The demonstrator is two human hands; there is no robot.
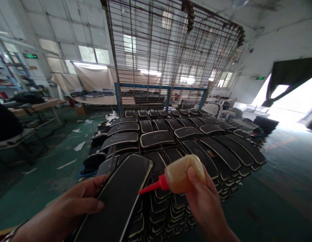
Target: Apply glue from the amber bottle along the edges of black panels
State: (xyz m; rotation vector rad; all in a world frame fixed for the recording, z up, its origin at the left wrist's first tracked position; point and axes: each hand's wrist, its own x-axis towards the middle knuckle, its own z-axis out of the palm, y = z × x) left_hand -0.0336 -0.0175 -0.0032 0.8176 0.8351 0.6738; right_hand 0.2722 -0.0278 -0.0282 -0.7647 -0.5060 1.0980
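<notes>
Gluing: left hand grips black panel; right hand clasps glue bottle, red nozzle at edge. Best: steady squeeze, thin bead along rim. Panel stacks behind.

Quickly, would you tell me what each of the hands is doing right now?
Left hand: closed on a black panel.
Right hand: closed on a glue bottle.

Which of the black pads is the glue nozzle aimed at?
The black pad gripped by the left hand; the squeeze bottle in the right hand points its red nozzle at its edge.
</notes>
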